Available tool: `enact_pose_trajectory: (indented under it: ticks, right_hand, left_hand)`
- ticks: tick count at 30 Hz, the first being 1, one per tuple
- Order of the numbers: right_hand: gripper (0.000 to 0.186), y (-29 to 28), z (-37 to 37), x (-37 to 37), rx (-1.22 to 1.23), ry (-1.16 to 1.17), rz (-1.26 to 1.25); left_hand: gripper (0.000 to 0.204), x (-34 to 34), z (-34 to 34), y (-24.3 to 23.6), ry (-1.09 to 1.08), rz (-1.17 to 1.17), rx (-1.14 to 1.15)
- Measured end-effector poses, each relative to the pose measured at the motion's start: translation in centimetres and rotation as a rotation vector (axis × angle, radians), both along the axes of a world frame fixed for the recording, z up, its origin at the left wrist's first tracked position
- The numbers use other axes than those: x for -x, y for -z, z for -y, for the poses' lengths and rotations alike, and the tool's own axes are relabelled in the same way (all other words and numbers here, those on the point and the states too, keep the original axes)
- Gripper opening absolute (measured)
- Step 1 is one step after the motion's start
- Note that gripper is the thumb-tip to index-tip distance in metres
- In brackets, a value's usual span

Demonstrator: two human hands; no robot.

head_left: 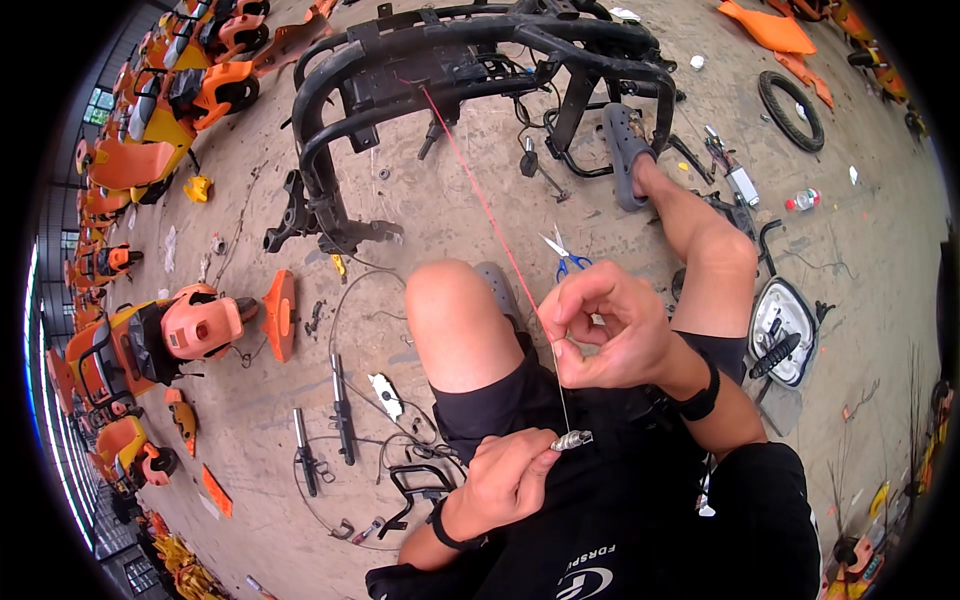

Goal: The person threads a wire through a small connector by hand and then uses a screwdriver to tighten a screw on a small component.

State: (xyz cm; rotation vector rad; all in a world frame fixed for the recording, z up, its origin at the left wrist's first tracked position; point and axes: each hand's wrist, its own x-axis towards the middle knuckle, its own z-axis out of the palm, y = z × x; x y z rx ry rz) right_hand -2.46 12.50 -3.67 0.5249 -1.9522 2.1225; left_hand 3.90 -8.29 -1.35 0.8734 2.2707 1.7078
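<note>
My left hand [502, 480] is closed, with a small silver metal fitting [572, 440] pinched between thumb and fingertips. Above it, my right hand [622, 328] pinches a thin red line [478, 193] between thumb and forefinger. The line stretches taut from the black tubular vehicle frame [325, 190] to my right hand. Below that hand a thin pale strand runs down to the fitting; how it joins there is too small to tell. Blue-handled scissors [570, 264] lie on the floor just beyond my right hand, partly hidden by it.
Orange scooters [130, 165] line the left side. An orange scooter body [200, 322], two shock absorbers [342, 410] and cables lie on the left floor. To the right are a tyre [791, 110], a plastic bottle [803, 200] and a white-lined black shell [783, 325]. My bent legs flank the work.
</note>
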Motion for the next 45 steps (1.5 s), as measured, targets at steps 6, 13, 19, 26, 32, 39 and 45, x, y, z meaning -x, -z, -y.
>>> enact_pose_trajectory:
  ticks: [6, 13, 19, 26, 32, 39, 45]
  right_hand:
    - [0.038, -0.4, -0.2, 0.4, -0.041, -0.022, -0.019]
    - [0.035, -0.7, 0.0, 0.7, -0.104, 0.033, -0.054]
    - [0.033, -0.2, -0.3, 1.0, -0.119, 0.006, -0.053]
    - [0.020, -0.5, -3.0, 2.0, -0.154, 0.049, 0.041]
    - [0.021, 0.0, -1.5, 0.6, -0.314, 0.196, -0.075]
    - [0.029, -0.1, -0.3, -6.8, 0.257, -0.030, 0.403]
    - [0.030, -0.6, -0.4, -9.6, 0.074, -0.154, 0.326]
  left_hand:
    - [0.010, -0.1, 0.4, -0.1, -0.002, -0.001, 0.006]
    - [0.011, -0.2, 0.5, 0.0, -0.010, -0.018, 0.001]
    - [0.011, -0.1, 0.4, -0.2, -0.015, -0.027, 0.014]
    - [0.005, -0.6, 0.5, 0.2, -0.031, -0.025, -0.040]
    - [0.006, -0.9, -0.2, 0.6, -0.007, 0.028, -0.064]
    - [0.010, -0.9, -1.1, 0.1, 0.031, 0.114, -0.025]
    - [0.014, 0.0, -2.2, 0.4, 0.131, 0.245, -0.037]
